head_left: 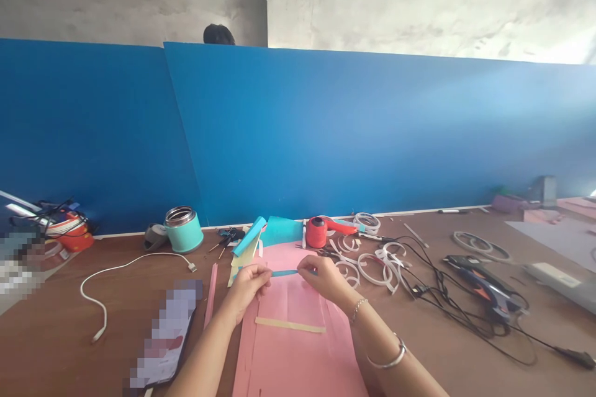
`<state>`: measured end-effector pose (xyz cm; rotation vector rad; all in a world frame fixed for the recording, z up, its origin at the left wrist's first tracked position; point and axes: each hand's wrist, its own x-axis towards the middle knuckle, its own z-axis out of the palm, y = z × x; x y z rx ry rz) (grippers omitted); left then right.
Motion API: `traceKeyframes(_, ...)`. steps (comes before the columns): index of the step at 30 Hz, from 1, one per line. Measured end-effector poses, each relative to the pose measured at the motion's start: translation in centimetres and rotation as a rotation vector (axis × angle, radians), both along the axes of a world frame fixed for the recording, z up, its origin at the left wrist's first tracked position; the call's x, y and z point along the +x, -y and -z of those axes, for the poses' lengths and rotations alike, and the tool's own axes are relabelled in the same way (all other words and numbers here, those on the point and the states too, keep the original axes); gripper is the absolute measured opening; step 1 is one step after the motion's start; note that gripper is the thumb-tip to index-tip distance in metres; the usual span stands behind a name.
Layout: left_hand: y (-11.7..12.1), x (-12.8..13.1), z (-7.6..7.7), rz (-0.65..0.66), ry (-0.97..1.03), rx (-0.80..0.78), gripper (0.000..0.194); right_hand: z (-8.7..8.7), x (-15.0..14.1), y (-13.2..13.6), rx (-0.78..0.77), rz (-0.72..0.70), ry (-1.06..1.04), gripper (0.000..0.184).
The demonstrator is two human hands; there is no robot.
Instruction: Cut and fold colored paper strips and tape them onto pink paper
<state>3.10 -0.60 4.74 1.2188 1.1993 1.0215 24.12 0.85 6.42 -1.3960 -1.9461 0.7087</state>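
My left hand [248, 288] and my right hand [323, 277] each pinch one end of a thin teal paper strip [284, 273], stretched level between them above a pink paper sheet [298, 353]. A yellow strip [289, 325] lies flat on the pink sheet just below the hands. Rolled teal and yellow paper [251, 239] rests behind my left hand. My right wrist wears bracelets.
A teal steel-lidded container [183, 229], a red tape dispenser [318, 232], white paper rings [372, 263], a glue gun [484, 288] with black cords, a white cable [116, 276] and a phone [165, 338] lie on the brown table. A blue partition [326, 136] stands behind, a person's head showing above it.
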Motion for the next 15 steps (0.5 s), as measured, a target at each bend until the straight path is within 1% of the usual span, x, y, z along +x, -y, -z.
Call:
traceKeyframes(2, -0.2, -0.2, 0.3, -0.017, -0.029, 0.029, 0.030, 0.2, 0.6, -0.2, -0.079, 0.003, -0.051, 0.021)
traceKeyframes(5, -0.4, -0.4, 0.7, -0.054, -0.104, 0.046, 0.029, 0.7, 1.6, -0.6, -0.146, 0.017, -0.024, 0.018)
traceKeyframes(8, -0.6, -0.5, 1.0, -0.083, -0.136, 0.044, 0.027, 1.1, 2.3, -0.7, -0.171, 0.031, 0.005, 0.014)
traceKeyframes(13, -0.5, -0.2, 1.1, -0.150, -0.115, 0.018, 0.030, 1.7, 2.7, -0.5, -0.195, 0.066, -0.071, 0.023)
traceKeyframes(15, -0.5, -0.1, 1.1, -0.171, -0.125, 0.012, 0.028, 1.9, 2.7, -0.4, -0.178, 0.100, -0.089, 0.022)
